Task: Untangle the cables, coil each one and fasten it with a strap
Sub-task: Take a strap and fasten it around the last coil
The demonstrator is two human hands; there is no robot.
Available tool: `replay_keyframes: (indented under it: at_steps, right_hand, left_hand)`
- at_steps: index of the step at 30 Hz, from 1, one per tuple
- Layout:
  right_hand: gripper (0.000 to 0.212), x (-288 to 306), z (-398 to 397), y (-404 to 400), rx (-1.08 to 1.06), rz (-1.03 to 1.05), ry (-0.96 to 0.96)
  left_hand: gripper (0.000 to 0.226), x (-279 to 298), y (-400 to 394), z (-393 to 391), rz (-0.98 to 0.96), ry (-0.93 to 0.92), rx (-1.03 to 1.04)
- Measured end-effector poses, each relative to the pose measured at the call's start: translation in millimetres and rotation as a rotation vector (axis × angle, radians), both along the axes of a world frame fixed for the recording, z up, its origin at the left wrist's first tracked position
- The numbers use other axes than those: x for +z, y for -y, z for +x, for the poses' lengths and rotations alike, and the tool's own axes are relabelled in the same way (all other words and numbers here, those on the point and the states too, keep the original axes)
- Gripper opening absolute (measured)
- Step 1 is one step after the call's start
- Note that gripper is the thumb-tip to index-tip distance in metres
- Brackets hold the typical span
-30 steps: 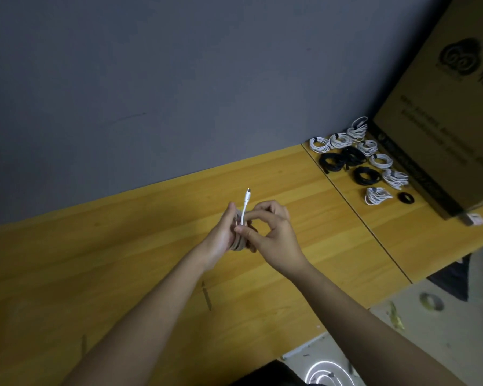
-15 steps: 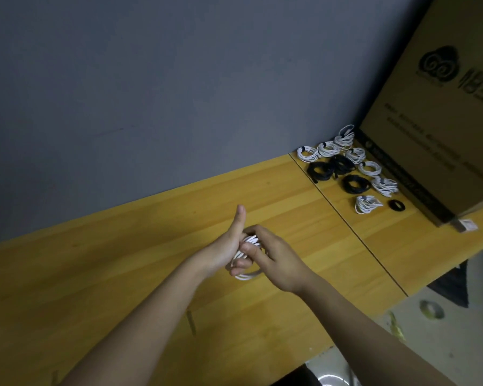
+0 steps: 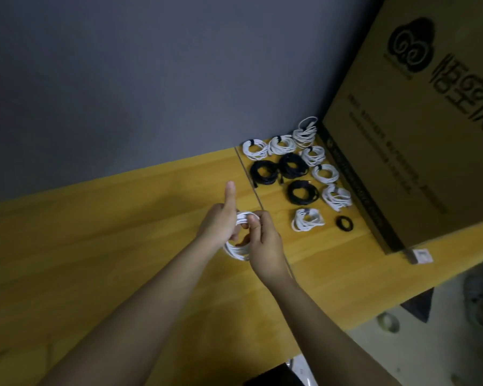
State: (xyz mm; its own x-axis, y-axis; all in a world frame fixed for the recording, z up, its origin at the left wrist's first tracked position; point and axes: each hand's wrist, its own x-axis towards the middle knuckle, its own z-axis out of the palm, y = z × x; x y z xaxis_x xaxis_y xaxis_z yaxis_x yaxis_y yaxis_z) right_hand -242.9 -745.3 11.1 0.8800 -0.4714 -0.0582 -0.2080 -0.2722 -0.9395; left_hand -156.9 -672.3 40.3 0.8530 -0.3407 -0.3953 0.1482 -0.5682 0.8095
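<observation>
Both hands are working over the wooden table (image 3: 95, 246), approx mid-scene. Left hand (image 3: 221, 221) is gripping a white cable coil (image 3: 236, 250), fingers curled through the loop, thumb sticking straight up. Right hand (image 3: 265, 243) is pinching the top of the same coil w/ thumb + forefinger, other fingers curled. Coil is hanging between the two hands, just above the tabletop.

Far right, past the table seam: finished coils are lying in a cluster, white coils (image 3: 308, 218) and black coils (image 3: 301, 192) mixed, most w/ a dark strap visible. A small black roll (image 3: 344, 223) is sitting just right of the nearest white one.

A cardboard box (image 3: 402, 149) is standing right beside the cluster, dark swirl logo + large CJK characters printed on the side, smaller print lines below, too blurred to read. A small white label (image 3: 423, 256) is sitting at the box's near corner, text illegible. A tape roll (image 3: 388, 322) is lying on the floor, near right.
</observation>
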Motion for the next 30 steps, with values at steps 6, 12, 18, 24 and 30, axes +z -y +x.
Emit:
replay_keyframes:
  at_steps: [6, 12, 18, 24, 30]
  right_hand:
    - [0.027, -11.4, -19.2, 124.1, 0.021, -0.024, -0.099]
    - [0.032, -32.5, -38.0, 178.9, -0.137, 0.110, -0.173]
    - [0.025, -64.7, -59.9, 225.6, -0.214, -0.042, -0.250]
    - [0.030, -100.3, -91.1, 274.1, -0.320, -0.188, -0.412]
    - [0.027, -104.1, -90.5, 294.1, -0.249, -0.256, -0.425]
  left_hand:
    - [0.039, -29.5, 103.7, -37.3, -0.130, 0.030, -0.262]
    - [0.042, -66.4, 170.3, -49.5, -0.054, 0.007, -0.354]
    - [0.053, -89.3, 211.8, -54.6, 0.054, -0.133, -0.561]
    - [0.030, -104.3, 263.3, -35.8, 0.306, 0.268, -0.582]
    - [0.020, -118.8, 310.3, -29.3, 0.616, 0.433, -0.807]
